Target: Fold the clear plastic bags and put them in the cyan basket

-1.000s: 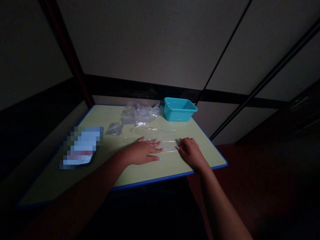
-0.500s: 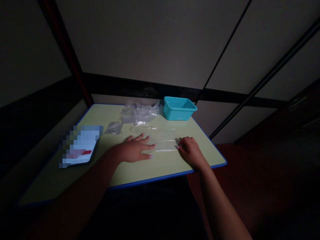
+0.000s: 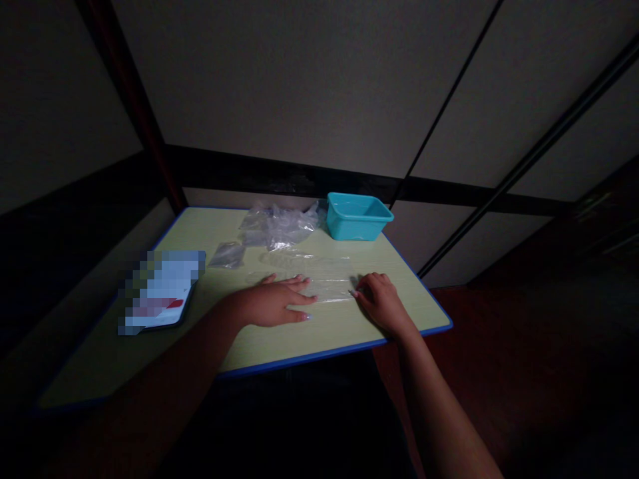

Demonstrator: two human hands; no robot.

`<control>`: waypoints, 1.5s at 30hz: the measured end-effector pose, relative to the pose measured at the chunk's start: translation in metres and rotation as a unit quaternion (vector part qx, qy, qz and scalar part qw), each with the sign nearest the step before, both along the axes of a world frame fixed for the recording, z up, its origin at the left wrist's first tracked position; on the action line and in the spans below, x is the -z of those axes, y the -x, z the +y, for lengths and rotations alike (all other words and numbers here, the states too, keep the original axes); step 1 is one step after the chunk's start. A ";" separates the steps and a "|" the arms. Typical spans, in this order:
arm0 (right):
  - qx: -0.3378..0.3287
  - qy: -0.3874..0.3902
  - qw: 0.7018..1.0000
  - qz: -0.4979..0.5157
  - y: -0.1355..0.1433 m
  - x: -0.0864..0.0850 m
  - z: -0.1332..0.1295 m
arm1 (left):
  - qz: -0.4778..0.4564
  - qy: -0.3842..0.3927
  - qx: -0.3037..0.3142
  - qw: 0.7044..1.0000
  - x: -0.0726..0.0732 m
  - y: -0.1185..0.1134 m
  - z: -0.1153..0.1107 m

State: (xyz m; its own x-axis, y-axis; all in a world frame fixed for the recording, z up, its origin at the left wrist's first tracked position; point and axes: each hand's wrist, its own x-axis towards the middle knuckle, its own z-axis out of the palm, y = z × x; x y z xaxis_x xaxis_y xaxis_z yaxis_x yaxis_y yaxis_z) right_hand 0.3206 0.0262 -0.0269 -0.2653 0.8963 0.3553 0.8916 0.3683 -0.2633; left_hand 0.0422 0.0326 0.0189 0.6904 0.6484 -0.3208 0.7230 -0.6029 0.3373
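A clear plastic bag (image 3: 329, 271) lies spread flat on the table in front of me, with creases running across it. My left hand (image 3: 274, 303) is open, palm down and fingers spread, pressing on the bag's left part. At the bag's right edge my right hand (image 3: 380, 301) is closed, its thumb and fingers pinching the plastic. Behind the bag sits a pile of crumpled clear plastic bags (image 3: 287, 226). A small folded plastic packet (image 3: 227, 255) is left of that pile.
The pale table (image 3: 309, 342) has a blue edge. A turquoise plastic basket (image 3: 357, 226) stands at its back right. On the left, a tablet-like device (image 3: 170, 293) with a lit, partly blurred screen lies tilted. A panelled wall (image 3: 289, 86) rises behind the table.
My left hand has slid slightly to the right over the bag, and its fingers point more to the right. My right hand has stayed in place.
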 end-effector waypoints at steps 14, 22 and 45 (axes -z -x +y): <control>0.013 -0.003 0.999 0.030 -0.007 0.005 0.006 | -0.007 -0.025 0.002 1.000 0.002 -0.001 -0.001; 0.018 0.014 0.999 0.027 -0.007 0.004 0.005 | 0.002 -0.017 0.003 1.000 0.001 -0.002 -0.001; 0.027 -0.027 0.998 -0.042 0.030 -0.006 -0.039 | -0.002 0.000 -0.008 1.000 0.002 -0.003 0.000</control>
